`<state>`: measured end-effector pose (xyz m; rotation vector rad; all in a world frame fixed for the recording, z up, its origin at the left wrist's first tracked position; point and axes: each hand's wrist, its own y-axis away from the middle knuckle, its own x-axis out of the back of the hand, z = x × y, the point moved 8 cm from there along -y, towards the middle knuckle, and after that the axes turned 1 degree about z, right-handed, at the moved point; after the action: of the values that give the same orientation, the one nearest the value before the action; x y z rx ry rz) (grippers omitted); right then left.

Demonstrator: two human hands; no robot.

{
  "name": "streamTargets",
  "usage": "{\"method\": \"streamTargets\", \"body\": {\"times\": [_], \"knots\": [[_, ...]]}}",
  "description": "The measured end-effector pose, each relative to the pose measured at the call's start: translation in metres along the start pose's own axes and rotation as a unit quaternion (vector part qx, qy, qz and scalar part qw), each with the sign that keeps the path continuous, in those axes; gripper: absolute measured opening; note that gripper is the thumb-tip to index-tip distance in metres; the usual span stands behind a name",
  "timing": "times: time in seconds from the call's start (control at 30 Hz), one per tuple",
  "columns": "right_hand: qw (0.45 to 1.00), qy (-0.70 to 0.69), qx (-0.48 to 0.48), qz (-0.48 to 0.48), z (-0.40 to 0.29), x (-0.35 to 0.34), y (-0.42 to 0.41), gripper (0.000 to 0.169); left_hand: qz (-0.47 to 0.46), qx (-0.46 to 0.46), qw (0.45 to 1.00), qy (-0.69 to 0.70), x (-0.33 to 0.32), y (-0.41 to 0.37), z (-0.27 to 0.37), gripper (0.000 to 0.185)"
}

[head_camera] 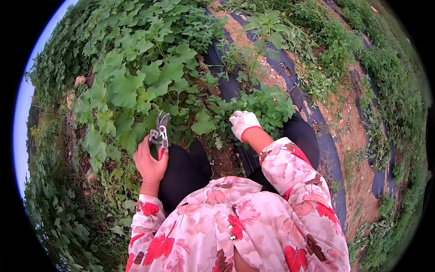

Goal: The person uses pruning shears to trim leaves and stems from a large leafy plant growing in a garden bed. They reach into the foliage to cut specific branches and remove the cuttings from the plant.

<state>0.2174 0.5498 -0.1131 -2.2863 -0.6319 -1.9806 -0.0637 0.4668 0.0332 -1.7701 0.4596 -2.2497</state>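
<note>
My left hand, ungloved, holds a pair of pruning shears by the red handle, over my left thigh. The shears' blades point away from me and stand apart, beside broad lobed leaves. My right hand wears a white glove with a red cuff and is closed among leafy green plants in front of my body. Its fingers are curled under, and whether they grip a stem is hidden. A small pale flower cluster lies between my hands, low near the soil.
Strips of black plastic mulch run past my right side, with bare soil between them. Pulled or wilting plants lie on the strips. Dense vines grow at the left. My right shoe rests by the mulch.
</note>
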Motion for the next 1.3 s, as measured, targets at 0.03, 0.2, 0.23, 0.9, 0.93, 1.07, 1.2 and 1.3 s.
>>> {"method": "streamTargets", "body": {"times": [0.03, 0.2, 0.23, 0.9, 0.93, 1.07, 1.2, 1.3], "knots": [[0.994, 0.007, -0.055, -0.091, 0.012, -0.016, 0.007, 0.023, 0.003, -0.002, 1.000, 0.008, 0.004, 0.000, 0.002, 0.063], [0.994, -0.022, 0.019, -0.109, -0.021, -0.016, 0.047, 0.026, 0.058, -0.038, 0.998, 0.001, 0.016, 0.012, 0.006, 0.062], [0.995, -0.043, 0.042, -0.079, -0.029, -0.008, 0.054, 0.027, 0.061, -0.040, 0.997, 0.009, 0.018, 0.015, 0.009, 0.062], [0.915, -0.139, -0.099, 0.365, 0.081, 0.121, 0.251, 0.018, -0.266, 0.159, 0.707, 0.636, -0.051, -0.102, 0.165, 0.055], [0.913, -0.109, -0.109, 0.379, 0.074, 0.119, 0.253, 0.018, -0.291, 0.181, 0.736, 0.584, -0.080, -0.109, 0.161, 0.054], [0.894, -0.080, -0.196, 0.395, 0.089, 0.111, 0.268, 0.017, -0.392, 0.215, 0.820, 0.357, -0.194, -0.123, 0.143, 0.057], [0.879, -0.120, -0.270, 0.374, 0.115, 0.105, 0.271, 0.016, -0.394, 0.150, 0.895, 0.145, -0.275, -0.131, 0.133, 0.066], [0.878, -0.108, -0.316, 0.343, 0.130, 0.104, 0.276, 0.017, -0.397, 0.067, 0.915, 0.000, -0.316, -0.134, 0.146, 0.065]]}}
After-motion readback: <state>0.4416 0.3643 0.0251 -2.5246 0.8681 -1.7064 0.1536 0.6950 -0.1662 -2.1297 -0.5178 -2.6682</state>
